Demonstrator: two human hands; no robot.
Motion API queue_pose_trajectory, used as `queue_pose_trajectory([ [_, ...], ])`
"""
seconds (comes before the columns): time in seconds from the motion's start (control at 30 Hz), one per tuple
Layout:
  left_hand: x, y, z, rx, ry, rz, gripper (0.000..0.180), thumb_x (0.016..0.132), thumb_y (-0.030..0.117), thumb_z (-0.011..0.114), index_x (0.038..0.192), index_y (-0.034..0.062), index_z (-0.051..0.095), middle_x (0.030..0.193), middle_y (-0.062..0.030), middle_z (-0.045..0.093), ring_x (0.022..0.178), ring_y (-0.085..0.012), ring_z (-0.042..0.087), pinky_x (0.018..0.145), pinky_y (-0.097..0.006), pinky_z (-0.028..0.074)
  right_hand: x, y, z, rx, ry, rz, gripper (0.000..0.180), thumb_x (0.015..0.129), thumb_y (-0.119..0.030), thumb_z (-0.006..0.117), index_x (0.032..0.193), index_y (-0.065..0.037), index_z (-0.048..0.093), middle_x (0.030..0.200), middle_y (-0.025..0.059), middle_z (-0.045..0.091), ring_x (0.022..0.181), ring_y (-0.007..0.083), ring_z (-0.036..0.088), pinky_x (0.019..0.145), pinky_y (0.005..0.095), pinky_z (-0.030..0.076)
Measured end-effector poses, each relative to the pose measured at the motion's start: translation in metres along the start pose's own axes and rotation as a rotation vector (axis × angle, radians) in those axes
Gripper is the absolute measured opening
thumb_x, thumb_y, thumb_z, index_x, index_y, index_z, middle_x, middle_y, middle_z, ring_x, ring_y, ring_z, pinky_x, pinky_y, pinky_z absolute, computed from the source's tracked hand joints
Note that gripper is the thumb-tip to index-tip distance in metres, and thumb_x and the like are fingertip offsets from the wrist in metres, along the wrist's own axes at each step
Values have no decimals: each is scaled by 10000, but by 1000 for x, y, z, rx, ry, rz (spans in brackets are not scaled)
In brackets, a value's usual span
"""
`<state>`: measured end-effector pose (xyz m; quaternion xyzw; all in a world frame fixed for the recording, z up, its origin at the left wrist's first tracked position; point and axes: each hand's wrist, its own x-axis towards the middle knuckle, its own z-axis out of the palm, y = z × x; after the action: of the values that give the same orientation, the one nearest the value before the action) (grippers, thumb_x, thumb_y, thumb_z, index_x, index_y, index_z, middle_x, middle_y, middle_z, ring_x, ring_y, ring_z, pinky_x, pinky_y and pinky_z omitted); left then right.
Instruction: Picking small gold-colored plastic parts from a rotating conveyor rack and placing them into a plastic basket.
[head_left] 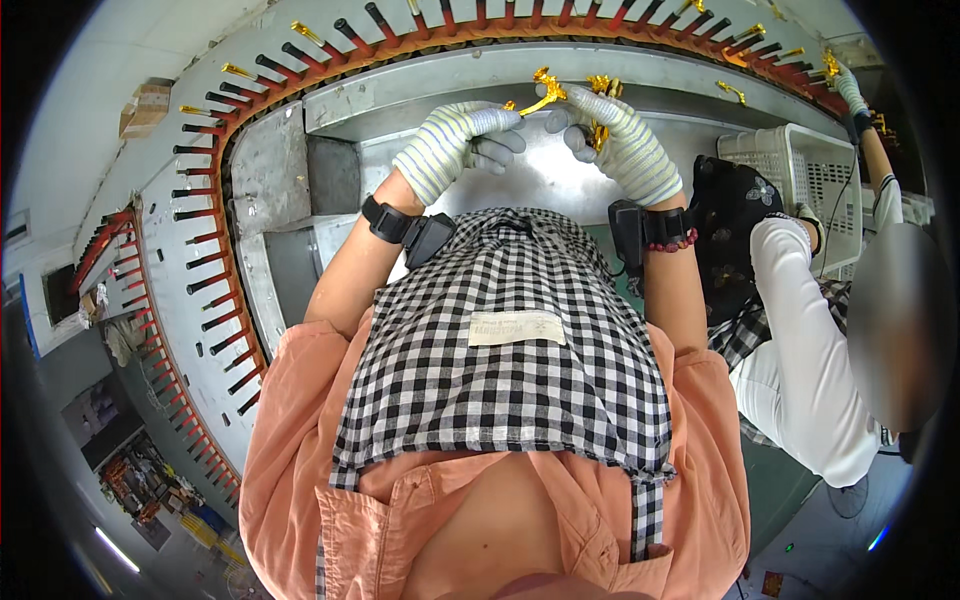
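Observation:
A shiny gold ornamental piece (543, 98), thin-stemmed with a knobbly end, spans the gap between my two hands above the metal tray. My left hand (450, 148), in a striped knit glove with grey fingertips, pinches its thin end. At the knobbly end, the fingertips of my right hand (632, 148), gloved alike, close on it. Further gold pieces (600, 134) are tucked in my right hand, showing between and above the fingers; their exact shape is partly hidden. Another gold piece (732, 92) lies on the grey ledge beyond, to the right.
A curved conveyor (222, 250) with upright red-and-black pegs (300, 55) wraps the far and left sides; some pegs carry gold pieces. At right, a co-worker's gloved hand (850, 92) reaches to the pegs. A white plastic crate (822, 160) stands beside a black floral cloth (735, 215).

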<state>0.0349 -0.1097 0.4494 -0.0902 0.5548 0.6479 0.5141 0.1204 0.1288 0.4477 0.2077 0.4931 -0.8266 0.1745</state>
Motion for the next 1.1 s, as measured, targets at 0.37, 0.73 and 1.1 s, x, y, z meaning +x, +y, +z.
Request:
queue_pose_trajectory([
  [0.37, 2, -2, 9, 231, -1, 128, 358, 977, 343, 721, 1153, 33, 740, 900, -65, 762, 734, -99, 692, 691, -243, 559, -2, 2, 16, -253, 59, -38, 301, 970, -388, 738, 1054, -98, 743, 778, -55, 662, 596, 25, 542, 534, 209, 434],
  [0.73, 68, 70, -42, 888, 438, 533, 772, 903, 543, 695, 1449, 16, 551, 1294, -222, 692, 1232, -346, 654, 1056, -385, 492, -7, 29, -15, 140, 356, 65, 339, 1000, -336, 703, 1117, -23, 644, 922, 112, 708, 839, 235, 735, 673, 353, 631],
  [1.1, 98, 106, -69, 1289, 830, 458, 609, 945, 330, 601, 1508, 132, 484, 1260, -249, 678, 1137, -429, 664, 960, -524, 532, -4, 51, -36, 186, 333, 18, 324, 1018, -278, 676, 1261, -70, 622, 1014, 98, 730, 807, 198, 725, 712, 332, 609],
])
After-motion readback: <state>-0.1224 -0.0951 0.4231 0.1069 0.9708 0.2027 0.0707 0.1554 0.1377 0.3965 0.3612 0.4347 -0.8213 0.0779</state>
